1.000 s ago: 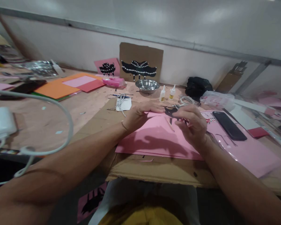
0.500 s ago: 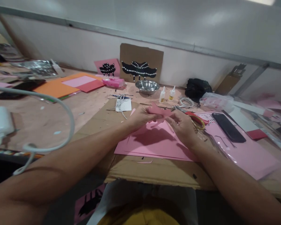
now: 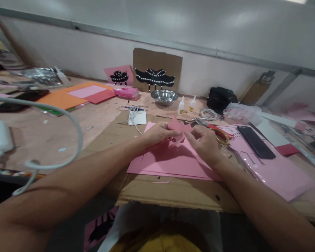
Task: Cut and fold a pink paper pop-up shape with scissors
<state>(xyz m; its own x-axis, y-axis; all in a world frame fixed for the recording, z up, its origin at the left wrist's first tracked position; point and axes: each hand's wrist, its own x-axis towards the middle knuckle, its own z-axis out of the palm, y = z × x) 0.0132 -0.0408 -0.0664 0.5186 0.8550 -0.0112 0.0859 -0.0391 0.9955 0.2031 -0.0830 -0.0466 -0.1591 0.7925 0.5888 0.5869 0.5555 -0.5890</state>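
Note:
Between both hands, above the worktop, is a small cut piece of pink paper [image 3: 179, 126]. My left hand [image 3: 161, 134] is closed on its left side, thumb on top. My right hand [image 3: 203, 140] pinches its right edge with thumb and fingers. Beneath them lie larger pink sheets [image 3: 170, 162] on a cardboard sheet [image 3: 147, 189], partly in the hands' shadow. Scissors with a yellow handle [image 3: 222, 139] rest just right of my right hand, by a red-handled tool [image 3: 222, 131]. A thin pink paper strip [image 3: 161, 182] lies near the cardboard's front edge.
Behind the hands stand a steel bowl [image 3: 164, 97] and two small glue bottles [image 3: 181, 106]. Black beaded cut-outs on cardboard [image 3: 157, 56] lean against the wall. A dark phone [image 3: 256, 141] lies on the right. A white cable [image 3: 78, 133] loops across the left, near my forearm.
The pink paper piece has turned slightly between my hands, and my fingers have shifted on it. The view has moved a little. Other things stay in place.

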